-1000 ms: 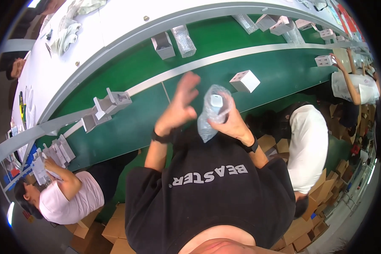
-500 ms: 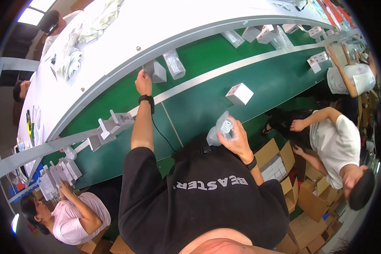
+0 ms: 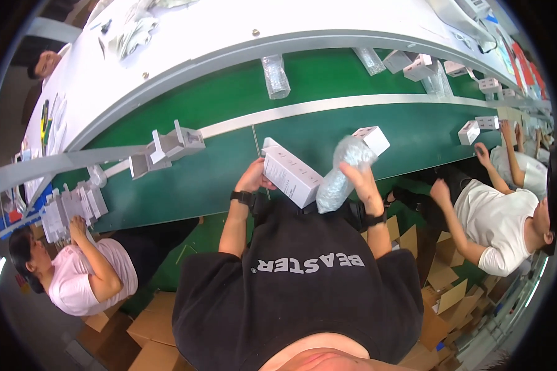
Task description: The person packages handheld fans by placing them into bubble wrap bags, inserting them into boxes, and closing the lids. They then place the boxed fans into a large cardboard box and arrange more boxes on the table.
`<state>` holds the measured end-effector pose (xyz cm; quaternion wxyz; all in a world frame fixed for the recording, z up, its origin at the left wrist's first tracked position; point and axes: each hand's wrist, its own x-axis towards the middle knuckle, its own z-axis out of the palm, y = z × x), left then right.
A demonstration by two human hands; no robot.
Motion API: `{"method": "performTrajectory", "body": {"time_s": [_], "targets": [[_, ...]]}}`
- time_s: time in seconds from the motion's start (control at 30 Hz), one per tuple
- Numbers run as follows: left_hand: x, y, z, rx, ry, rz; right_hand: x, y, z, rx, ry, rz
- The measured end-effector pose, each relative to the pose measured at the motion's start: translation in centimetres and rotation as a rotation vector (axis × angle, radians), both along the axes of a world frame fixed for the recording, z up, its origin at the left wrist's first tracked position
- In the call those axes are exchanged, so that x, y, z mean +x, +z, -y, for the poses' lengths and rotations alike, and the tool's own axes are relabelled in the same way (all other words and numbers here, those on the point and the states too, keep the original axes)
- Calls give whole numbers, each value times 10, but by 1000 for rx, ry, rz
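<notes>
My left hand [image 3: 254, 176] is closed on the left end of a long white carton [image 3: 291, 179], tilted above the green bench in front of my chest. A flap stands up at the carton's far left end. My right hand [image 3: 363, 185] grips a long bubble-wrapped package [image 3: 339, 179] from its right side. The package's lower end is next to the carton's near end; whether they touch I cannot tell. What the wrap encloses is blurred. Just beyond the package, partly hidden by it, a small white box [image 3: 377, 140] lies on the bench.
Bubble-wrapped packages [image 3: 275, 77] lie on the far green strip, behind a pale rail [image 3: 303, 110]. Open white cartons [image 3: 182, 143] lie to the left. A person in pink [image 3: 102, 272] works at left, and a person in white [image 3: 486, 210] at right. Brown cardboard boxes [image 3: 158, 321] stand below.
My left hand has come back from the far strip with the white carton. My right hand has raised the wrapped package, now seen lengthwise beside the carton. The whole view has shifted.
</notes>
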<state>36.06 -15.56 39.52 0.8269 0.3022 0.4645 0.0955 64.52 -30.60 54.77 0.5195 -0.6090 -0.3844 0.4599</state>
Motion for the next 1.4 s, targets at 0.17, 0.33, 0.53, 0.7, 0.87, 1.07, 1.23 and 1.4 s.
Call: {"method": "performTrajectory", "body": {"time_s": [0.17,0.33,0.53,0.7,0.87,1.07,1.23,1.4], "targets": [[9,9,-11,-116,-181,-62,-2,-7,-90,-419,541,-406],[16,61,-3,67,-341,-166,-29,-69,-127,-728,675,-370],[-16,-16,21,-355,190,184,-45,-76,-108,-439,570,-356],[-27,-75,45,-697,496,314,-54,-89,-90,-487,489,-358],[-11,9,31,-507,440,236,-47,-85,-75,-387,434,-393],[0,134,-3,139,219,33,-32,-19,-63,-92,192,39],[14,152,1,477,192,56,-24,56,-28,173,-114,1005],[48,149,24,828,-28,-174,-20,105,4,239,-466,737]]}}
